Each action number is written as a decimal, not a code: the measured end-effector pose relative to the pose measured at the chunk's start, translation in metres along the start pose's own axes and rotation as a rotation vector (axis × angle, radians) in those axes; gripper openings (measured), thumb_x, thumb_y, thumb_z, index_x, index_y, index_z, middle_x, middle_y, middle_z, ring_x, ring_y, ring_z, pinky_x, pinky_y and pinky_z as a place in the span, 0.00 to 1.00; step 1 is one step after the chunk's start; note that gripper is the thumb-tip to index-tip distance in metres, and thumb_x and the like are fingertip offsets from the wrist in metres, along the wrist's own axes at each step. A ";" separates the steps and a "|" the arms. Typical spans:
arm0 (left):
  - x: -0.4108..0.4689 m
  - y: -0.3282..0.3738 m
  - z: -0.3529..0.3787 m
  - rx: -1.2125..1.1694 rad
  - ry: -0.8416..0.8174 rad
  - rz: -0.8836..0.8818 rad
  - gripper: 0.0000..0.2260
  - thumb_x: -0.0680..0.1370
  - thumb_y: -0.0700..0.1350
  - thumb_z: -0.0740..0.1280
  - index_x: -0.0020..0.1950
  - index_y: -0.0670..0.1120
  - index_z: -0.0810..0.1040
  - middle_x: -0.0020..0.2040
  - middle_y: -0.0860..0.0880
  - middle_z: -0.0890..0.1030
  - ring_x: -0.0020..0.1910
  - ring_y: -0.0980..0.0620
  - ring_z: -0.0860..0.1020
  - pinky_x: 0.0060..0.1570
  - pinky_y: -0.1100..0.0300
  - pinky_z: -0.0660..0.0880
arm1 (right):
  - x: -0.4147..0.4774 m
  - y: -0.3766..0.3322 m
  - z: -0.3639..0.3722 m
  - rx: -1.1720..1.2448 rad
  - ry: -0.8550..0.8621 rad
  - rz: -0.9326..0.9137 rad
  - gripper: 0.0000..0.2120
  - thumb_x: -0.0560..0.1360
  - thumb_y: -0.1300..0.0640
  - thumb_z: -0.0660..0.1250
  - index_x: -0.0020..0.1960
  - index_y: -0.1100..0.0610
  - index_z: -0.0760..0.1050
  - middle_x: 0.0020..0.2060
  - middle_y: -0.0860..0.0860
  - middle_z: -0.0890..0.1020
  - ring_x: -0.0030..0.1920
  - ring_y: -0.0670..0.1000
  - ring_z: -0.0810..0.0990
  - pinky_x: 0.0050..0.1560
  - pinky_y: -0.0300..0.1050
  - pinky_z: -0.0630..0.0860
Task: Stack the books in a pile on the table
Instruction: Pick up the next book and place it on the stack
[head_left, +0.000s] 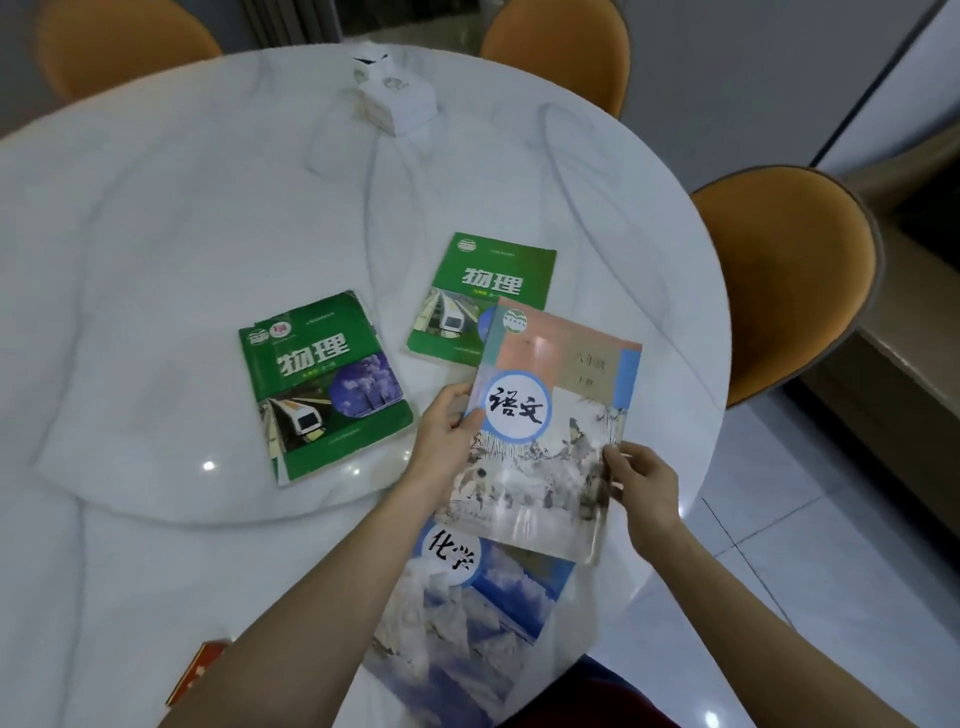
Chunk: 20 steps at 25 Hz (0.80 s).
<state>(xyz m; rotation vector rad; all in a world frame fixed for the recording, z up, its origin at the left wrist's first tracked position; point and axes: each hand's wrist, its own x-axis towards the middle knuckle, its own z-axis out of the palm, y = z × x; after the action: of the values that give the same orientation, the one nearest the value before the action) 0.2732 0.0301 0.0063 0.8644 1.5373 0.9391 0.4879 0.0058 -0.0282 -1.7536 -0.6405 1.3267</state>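
Note:
I hold a pale book with a blue-ringed title circle (550, 431) above the table, tilted. My left hand (447, 441) grips its left edge and my right hand (644, 488) grips its lower right corner. Beneath it lies a blue and white mountain-cover book (467, 618) at the table's near edge. A green book (322, 384) lies flat left of centre. A second green book (483, 296) lies further back, its near right corner hidden by the held book.
The round white marble table (208, 234) carries a white tissue box (397, 98) at the far side. A red-orange object (200, 670) pokes in at the near left edge. Orange chairs (784, 280) stand around the table, one close on the right.

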 end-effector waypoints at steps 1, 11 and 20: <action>-0.001 0.005 -0.010 -0.029 0.055 0.002 0.13 0.80 0.38 0.62 0.64 0.47 0.72 0.56 0.45 0.80 0.51 0.49 0.77 0.39 0.61 0.73 | 0.002 -0.011 0.011 0.007 -0.046 -0.018 0.03 0.77 0.62 0.66 0.46 0.60 0.77 0.40 0.56 0.79 0.41 0.56 0.76 0.45 0.50 0.75; 0.012 0.023 -0.121 -0.265 0.492 -0.057 0.13 0.80 0.38 0.63 0.64 0.44 0.73 0.49 0.49 0.77 0.43 0.52 0.74 0.39 0.58 0.69 | 0.025 -0.088 0.161 -0.174 -0.404 -0.168 0.06 0.76 0.63 0.67 0.40 0.57 0.76 0.34 0.51 0.77 0.35 0.49 0.73 0.38 0.41 0.71; 0.052 0.015 -0.189 -0.143 0.659 -0.077 0.14 0.80 0.39 0.61 0.65 0.41 0.71 0.58 0.40 0.79 0.49 0.47 0.75 0.43 0.56 0.71 | 0.046 -0.099 0.269 -0.325 -0.495 -0.180 0.07 0.75 0.62 0.68 0.52 0.63 0.78 0.42 0.54 0.80 0.47 0.52 0.75 0.41 0.42 0.72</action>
<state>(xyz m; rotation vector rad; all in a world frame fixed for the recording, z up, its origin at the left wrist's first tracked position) 0.0792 0.0607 0.0183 0.3971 2.0052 1.3400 0.2560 0.1773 0.0034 -1.5637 -1.3204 1.6069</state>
